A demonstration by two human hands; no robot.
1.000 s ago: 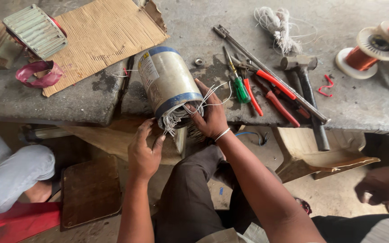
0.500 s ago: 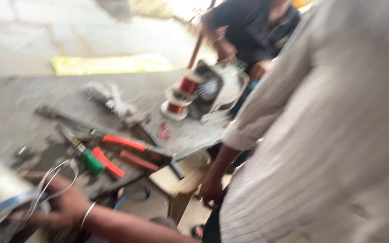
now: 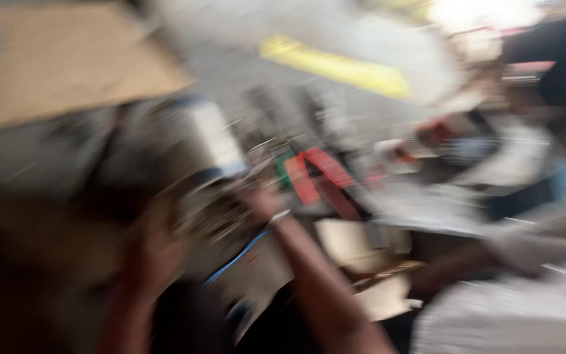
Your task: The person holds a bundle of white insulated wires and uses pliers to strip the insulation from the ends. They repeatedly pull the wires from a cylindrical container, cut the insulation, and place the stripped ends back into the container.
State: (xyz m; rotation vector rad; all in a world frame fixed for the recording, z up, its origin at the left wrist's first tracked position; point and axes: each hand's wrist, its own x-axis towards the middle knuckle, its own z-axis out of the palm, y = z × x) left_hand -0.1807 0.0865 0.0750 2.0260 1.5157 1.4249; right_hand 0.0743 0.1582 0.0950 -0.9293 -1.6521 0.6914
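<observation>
Two hands (image 3: pixel 165 252) at cylinder (image 3: pixel 198 147) | grip unreadable, blurred | tools (image 3: pixel 316 177) beside

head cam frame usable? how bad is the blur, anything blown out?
Head view: heavy motion blur across the whole frame, nothing sharp. The cylinder, right hand and left hand read only as smears, so grip cannot be judged. The red-handled tools are streaks. Top right corner is overexposed.

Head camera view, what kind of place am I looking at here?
Probably a repair workshop, though the picture is badly blurred. A grey workbench carries red-handled tools and a pale cylinder that both hands reach toward, with flat cardboard beside it.
</observation>
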